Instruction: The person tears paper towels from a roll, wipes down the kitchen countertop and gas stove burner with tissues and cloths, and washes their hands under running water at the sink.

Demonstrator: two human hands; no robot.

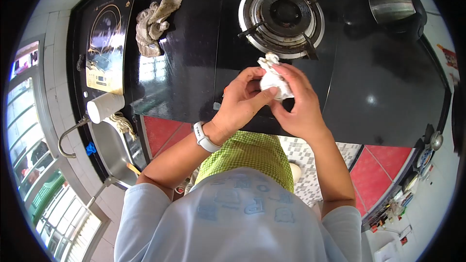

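A crumpled white cloth or tissue [275, 83] is held between both hands, just in front of the gas burner [284, 14]. My left hand [242, 98], with a white watch on its wrist, grips it from the left, the thumb pressed on its front. My right hand [300, 104] has its fingers wrapped round the right side. The top of the white bundle sticks up between the hands, near the burner's metal ring. Part of it is hidden behind the fingers.
On the black counter [194, 68] lies a crumpled brown cloth [154, 26], beside an induction cooker [104, 43]. A white cylinder [104, 107] stands near the sink [108, 148] at the left. A metal kettle [392, 6] is at the back right.
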